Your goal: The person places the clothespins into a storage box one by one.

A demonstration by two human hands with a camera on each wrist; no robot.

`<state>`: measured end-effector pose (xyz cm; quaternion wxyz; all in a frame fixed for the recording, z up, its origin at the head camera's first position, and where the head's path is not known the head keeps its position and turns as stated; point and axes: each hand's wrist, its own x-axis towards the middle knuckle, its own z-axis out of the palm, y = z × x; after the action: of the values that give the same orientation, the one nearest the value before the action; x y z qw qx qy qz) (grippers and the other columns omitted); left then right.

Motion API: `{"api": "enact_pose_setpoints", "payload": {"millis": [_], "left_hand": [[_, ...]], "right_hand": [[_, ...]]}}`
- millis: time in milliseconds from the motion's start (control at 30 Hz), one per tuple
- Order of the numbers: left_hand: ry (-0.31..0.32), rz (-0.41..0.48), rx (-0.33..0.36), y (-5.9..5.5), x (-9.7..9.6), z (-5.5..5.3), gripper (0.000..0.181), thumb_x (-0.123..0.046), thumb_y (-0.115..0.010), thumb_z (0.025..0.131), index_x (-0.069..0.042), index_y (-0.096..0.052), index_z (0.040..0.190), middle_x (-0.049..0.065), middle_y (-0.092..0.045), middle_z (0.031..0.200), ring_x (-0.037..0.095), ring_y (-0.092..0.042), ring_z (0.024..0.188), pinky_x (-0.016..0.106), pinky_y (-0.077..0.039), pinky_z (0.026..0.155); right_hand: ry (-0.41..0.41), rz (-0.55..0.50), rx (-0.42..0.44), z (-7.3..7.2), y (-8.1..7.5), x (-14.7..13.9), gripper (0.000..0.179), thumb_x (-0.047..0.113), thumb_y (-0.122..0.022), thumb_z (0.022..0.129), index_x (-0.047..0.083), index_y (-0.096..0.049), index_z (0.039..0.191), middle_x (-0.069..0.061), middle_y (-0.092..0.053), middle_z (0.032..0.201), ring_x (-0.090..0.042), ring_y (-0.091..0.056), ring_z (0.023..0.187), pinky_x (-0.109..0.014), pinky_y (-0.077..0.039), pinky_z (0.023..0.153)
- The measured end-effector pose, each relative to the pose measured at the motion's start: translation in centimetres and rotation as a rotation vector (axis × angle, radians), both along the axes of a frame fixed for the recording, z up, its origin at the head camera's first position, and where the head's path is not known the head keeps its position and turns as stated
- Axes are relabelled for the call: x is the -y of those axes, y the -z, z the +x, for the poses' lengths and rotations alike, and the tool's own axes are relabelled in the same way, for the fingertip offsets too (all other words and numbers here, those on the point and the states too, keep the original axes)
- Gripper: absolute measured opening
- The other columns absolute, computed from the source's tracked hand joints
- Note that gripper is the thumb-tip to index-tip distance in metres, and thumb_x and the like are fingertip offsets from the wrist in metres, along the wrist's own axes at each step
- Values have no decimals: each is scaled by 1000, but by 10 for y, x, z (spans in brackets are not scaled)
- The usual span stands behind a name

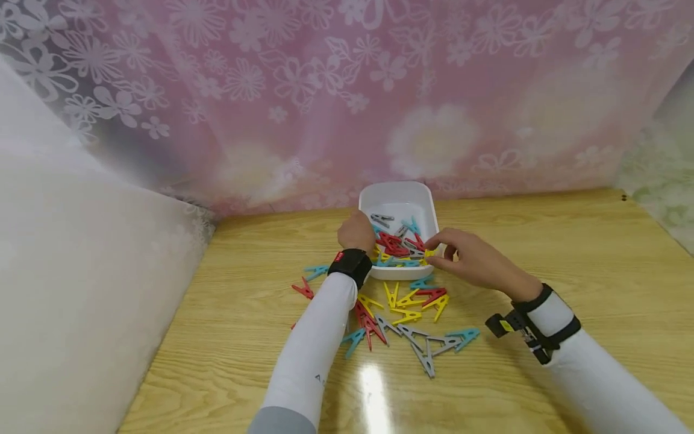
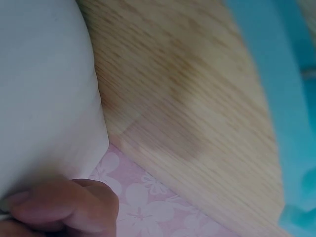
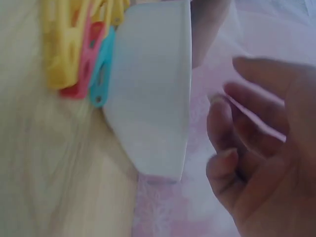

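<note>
A white plastic tub point(image 1: 398, 191) holds a pile of red, yellow, blue and grey clothespins. My left hand point(image 1: 356, 232) grips the tub's left rim; in the left wrist view its curled fingers point(image 2: 69, 205) lie against the white wall, the rest hidden. At the tub's front right corner is my right hand point(image 1: 472, 256), thumb and forefinger apart beside a yellow clothespin point(image 1: 429, 254). In the right wrist view, the right hand point(image 3: 266, 148) has loosely bent fingers with nothing visible between them. A blurred turquoise clothespin point(image 2: 269, 98) looms close to the left wrist camera.
More clothespins lie loose in front of the tub, among them a yellow clothespin point(image 1: 406, 315), a grey clothespin point(image 1: 425, 360) and a blue clothespin point(image 1: 465, 337). The wooden table point(image 1: 542, 241) meets a pink flowered curtain point(image 1: 325, 120) behind the tub. A white cloth wall point(image 1: 81, 271) stands left.
</note>
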<state>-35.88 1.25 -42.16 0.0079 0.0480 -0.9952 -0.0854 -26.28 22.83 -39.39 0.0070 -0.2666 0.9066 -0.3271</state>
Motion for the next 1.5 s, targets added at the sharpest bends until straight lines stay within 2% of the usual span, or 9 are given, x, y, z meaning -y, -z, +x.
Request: {"api": "enact_pose_setpoints", "payload": {"millis": [300,367,533,667,767,1033,1200,1333,1500], "left_hand": [[1,11,25,0,0,1,34,-25,-51,99,0,-52,123,11,-64,79,23,-63,65,33,-52,58],[-5,15,30,0,0,0,34,-25,-51,99,0,-52,122,11,-64,79,23,-63,65,34,-52,58],[-20,27,5,-1,0,-2,31,-23,-48,101,0,-55,120,13,-67,85,24,-66,72,35,-54,60],[-45,28,-1,-3,1,-2,30,-23,-47,101,0,-55,121,13,-68,89,24,-67,75,36,-55,62],[-48,40,-1,-4,0,0,30,-22,-48,101,0,-55,120,13,-68,89,24,-67,76,36,-55,62],[-37,65,7,-3,-2,0,31,-22,-49,101,2,-54,119,14,-66,87,26,-66,74,37,-55,63],[-31,62,12,0,1,0,34,-23,-50,100,1,-53,124,13,-65,84,25,-65,69,36,-54,60],[-24,56,0,0,0,0,34,-23,-51,100,1,-53,124,13,-65,83,23,-65,67,35,-54,59],[-19,63,-1,-4,-2,3,33,-23,-53,99,1,-54,122,13,-65,83,23,-65,68,35,-54,60]], "right_hand": [[-177,38,233,47,26,-39,30,38,-70,86,19,-68,110,7,-61,100,-10,-50,74,-25,-43,62],[-207,66,252,56,32,-43,33,41,-72,84,22,-68,109,9,-60,102,-10,-52,80,-27,-45,67],[-242,138,115,71,44,-43,38,48,-72,81,25,-69,111,14,-58,108,-10,-49,98,-36,-46,81],[-236,163,-1,75,49,-34,35,43,-74,81,26,-70,111,15,-57,106,-9,-44,94,-33,-45,77],[-236,158,-38,77,52,-30,30,37,-77,80,26,-72,108,16,-57,102,-6,-42,89,-28,-44,72],[-236,202,-68,80,51,-31,28,40,-74,81,24,-74,104,17,-59,99,-5,-43,84,-27,-42,69],[-201,206,-43,75,41,-31,29,39,-73,83,20,-72,105,14,-61,99,-7,-48,87,-30,-45,71],[-107,191,-68,61,19,-30,31,38,-72,84,18,-71,107,12,-62,100,-10,-51,88,-32,-46,72],[45,177,-190,30,-12,-16,31,33,-73,85,14,-71,109,4,-65,98,-17,-55,85,-35,-46,68]]}}
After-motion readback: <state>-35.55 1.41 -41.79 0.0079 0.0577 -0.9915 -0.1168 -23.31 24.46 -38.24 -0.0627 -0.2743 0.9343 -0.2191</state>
